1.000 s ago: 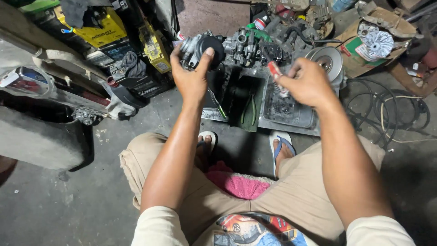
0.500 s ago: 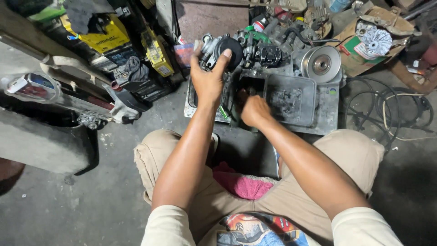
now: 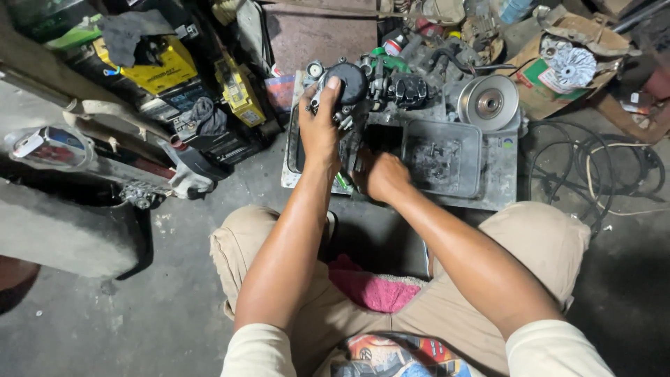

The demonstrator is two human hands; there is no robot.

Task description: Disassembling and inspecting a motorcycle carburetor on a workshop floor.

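My left hand (image 3: 319, 129) grips a black round engine part (image 3: 349, 82) that stands at the back of a grey metal tray (image 3: 502, 174). Its thumb lies on top of the part. My right hand (image 3: 380, 178) is lower, near the tray's front edge, with fingers curled over a dark spot beside a green-handled tool (image 3: 342, 181). What the right hand holds is hidden. A dark engine assembly (image 3: 408, 91) sits just right of the held part.
A grey plastic tub (image 3: 441, 157) lies in the tray. A silver pulley disc (image 3: 488, 103) stands behind it. Black cables (image 3: 600, 174) coil on the floor at right. Yellow batteries (image 3: 164, 70) and motorbike parts crowd the left. A pink cloth (image 3: 377, 286) lies between my knees.
My right hand has come down from the right side of the tray to its front edge near the left hand. The left hand has kept its grip on the black part.
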